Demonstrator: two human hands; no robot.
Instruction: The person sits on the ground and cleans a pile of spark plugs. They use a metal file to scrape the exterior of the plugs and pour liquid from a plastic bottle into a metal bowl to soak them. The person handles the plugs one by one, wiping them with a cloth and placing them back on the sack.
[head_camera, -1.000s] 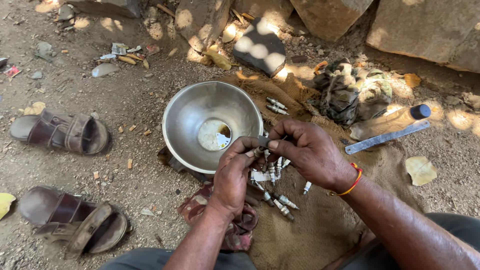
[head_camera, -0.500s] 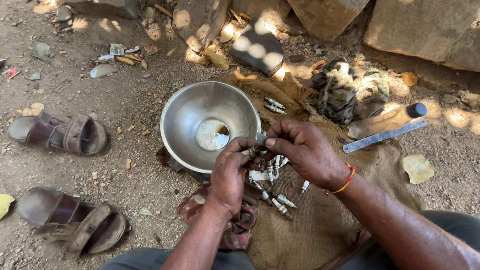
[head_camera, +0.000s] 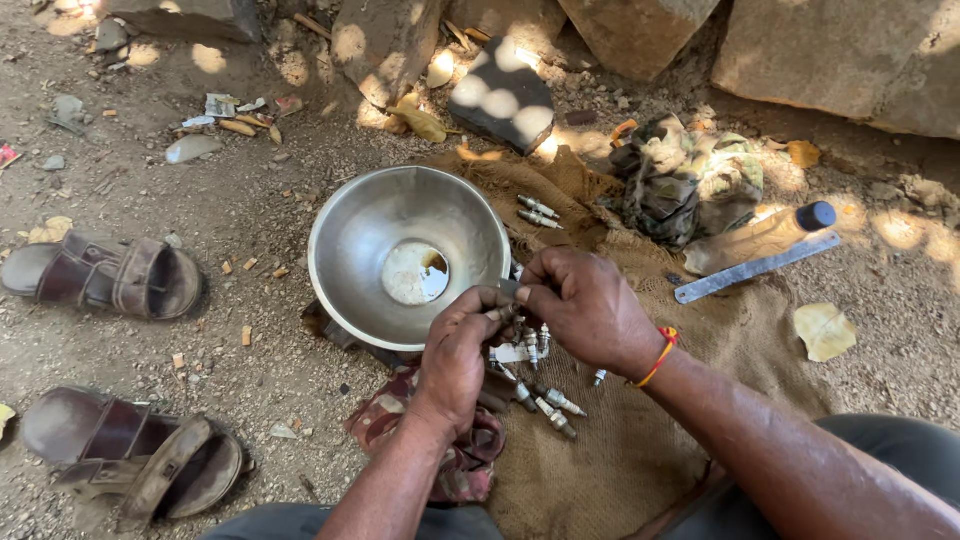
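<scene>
My left hand and my right hand meet just below the rim of a metal bowl, both pinching one small spark plug between the fingertips. Several more spark plugs lie on the burlap sack under my hands, and two spark plugs rest beside the bowl's right edge. The bowl holds a little liquid at the bottom. A red and yellow thread band circles my right wrist.
Two brown sandals lie on the dirt at left. A camouflage cloth, a dark-capped bottle and a flat metal strip sit at right. Big stones line the back. A patterned rag lies near my left forearm.
My hands stay together at the bowl's rim, fingers shifting slightly around the small plug. Nothing else has moved.
</scene>
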